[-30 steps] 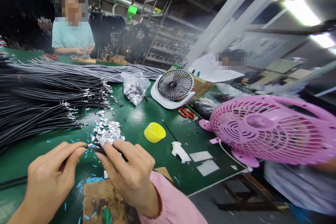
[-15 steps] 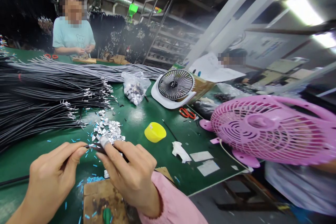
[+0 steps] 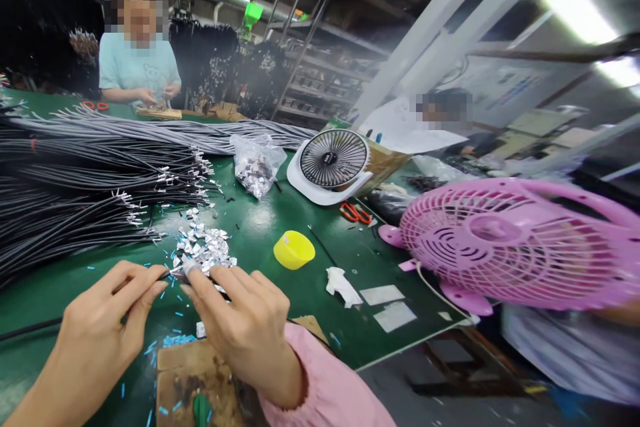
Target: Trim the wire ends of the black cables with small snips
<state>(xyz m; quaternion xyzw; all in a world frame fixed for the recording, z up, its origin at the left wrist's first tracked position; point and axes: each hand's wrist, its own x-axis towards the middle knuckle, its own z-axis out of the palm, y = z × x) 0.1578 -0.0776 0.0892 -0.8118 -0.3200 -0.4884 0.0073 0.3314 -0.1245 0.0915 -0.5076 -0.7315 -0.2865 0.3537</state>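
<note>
My left hand (image 3: 113,317) pinches a black cable (image 3: 33,329) close to its stripped end, between thumb and index finger; the cable trails off to the left. Thin pale wires stick out of the end toward my right hand (image 3: 243,327). That hand is closed, a grey wrap on its index fingertip, around a dark slim tool mostly hidden by the fingers. Its fingertips are right at the wire end. Just beyond lies a pile of silver foil scraps (image 3: 207,247). Below the hands are blue clippings (image 3: 175,340) and a stained wooden block (image 3: 187,370) with a green piece on it.
Bundles of black cables (image 3: 75,187) fill the left. Farther back lie a plastic bag (image 3: 257,167), a white fan (image 3: 333,159) and orange-handled scissors (image 3: 356,213). A yellow cup-like piece (image 3: 294,250) stands mid-table. A pink fan (image 3: 500,240) is at right. A co-worker (image 3: 140,67) sits opposite.
My right hand has shifted slightly left, its fingertips closer to the cable end. The dark tool shows less, and more pale wire is visible. My left hand keeps its pinch.
</note>
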